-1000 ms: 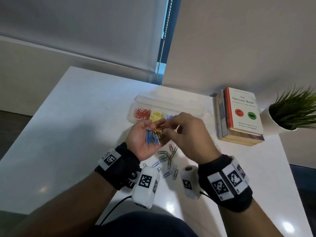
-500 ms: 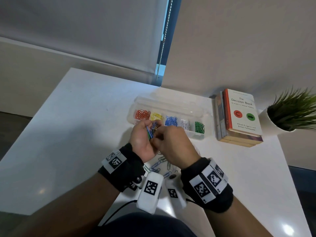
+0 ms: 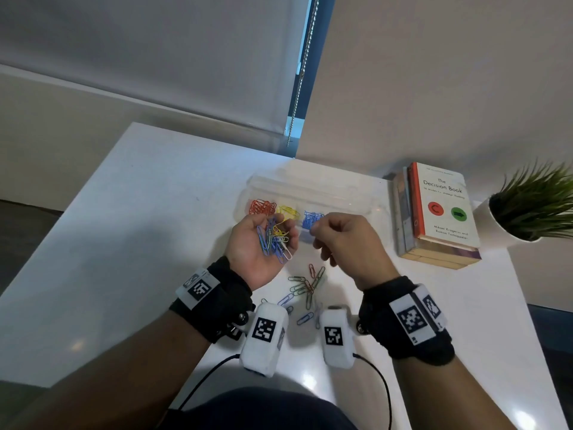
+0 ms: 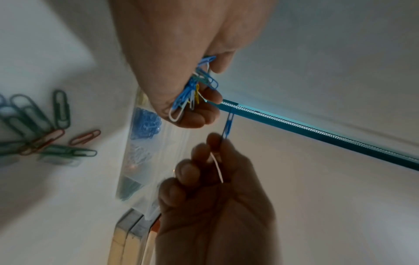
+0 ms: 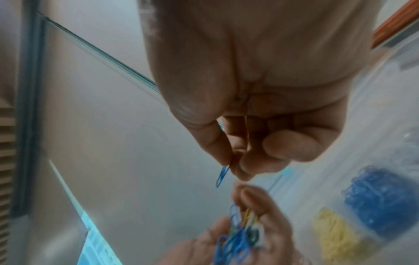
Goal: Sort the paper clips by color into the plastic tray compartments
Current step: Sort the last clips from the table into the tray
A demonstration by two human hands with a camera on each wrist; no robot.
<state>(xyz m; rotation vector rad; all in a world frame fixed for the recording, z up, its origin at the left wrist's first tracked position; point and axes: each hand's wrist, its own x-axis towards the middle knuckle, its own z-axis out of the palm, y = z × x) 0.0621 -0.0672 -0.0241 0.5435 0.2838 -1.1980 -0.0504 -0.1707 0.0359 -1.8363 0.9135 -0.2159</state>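
Observation:
My left hand (image 3: 266,232) is cupped palm up just in front of the tray and holds a bunch of paper clips (image 3: 274,240), mostly blue with some yellow, green and white. Just to its right, my right hand (image 3: 313,231) pinches a single blue clip (image 4: 228,123) between thumb and forefinger, also seen as the blue clip (image 5: 221,175). A thin white strip lies in its curled fingers. The clear plastic tray (image 3: 310,186) holds red clips (image 3: 262,207), yellow clips (image 3: 288,211) and blue clips (image 3: 312,218) in separate compartments. Loose green, red and blue clips (image 3: 305,287) lie on the table between my wrists.
A stack of books (image 3: 440,209) lies right of the tray, with a potted plant (image 3: 533,206) beyond it. The white table (image 3: 139,228) has its left edge open to the floor. A blind chain (image 3: 302,72) hangs behind the tray.
My right hand was picking in the left palm. It has drawn away to the right with one blue clip. The left hand stays cupped round its bunch.

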